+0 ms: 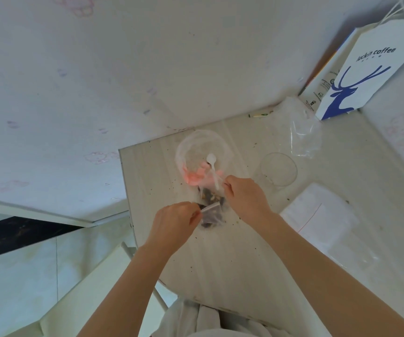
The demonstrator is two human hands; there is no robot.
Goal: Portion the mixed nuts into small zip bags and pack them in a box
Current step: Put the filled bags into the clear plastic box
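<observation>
Two sets of fingers work close together over the middle of the table [220,251]. The left hand's [174,222] thumb and fingertips [197,215] pinch one end of the white zip strip on a small zip bag [210,216], which lies on the table between the two hands and holds dark mixed nuts [208,221]. The right hand [244,198] is curled, knuckles up, and its fingers [227,184] grip the near edge of a pink-printed bag [196,177] just beyond the small one. More nuts [210,197] show through the plastic between the hands, though which bag holds them cannot be told. Just past the right fingertips lies a white plastic spoon [213,166], its handle close to the knuckles and its bowl pointing away, resting over the pink-printed bag and into a clear round tub [201,144] behind it. Both forearms reach in from the lower edge of the view. To the right of the tub sits a second clear round dish [278,169], and nearer, by the right forearm, a flat stack of empty bags [317,220] with a thin red line. Farther back a crumpled clear plastic bag [303,132] lies in the table's far corner, and a white paper bag [371,74] printed with a blue deer stands against the wall. Crumbs speckle the table around the hands.
</observation>
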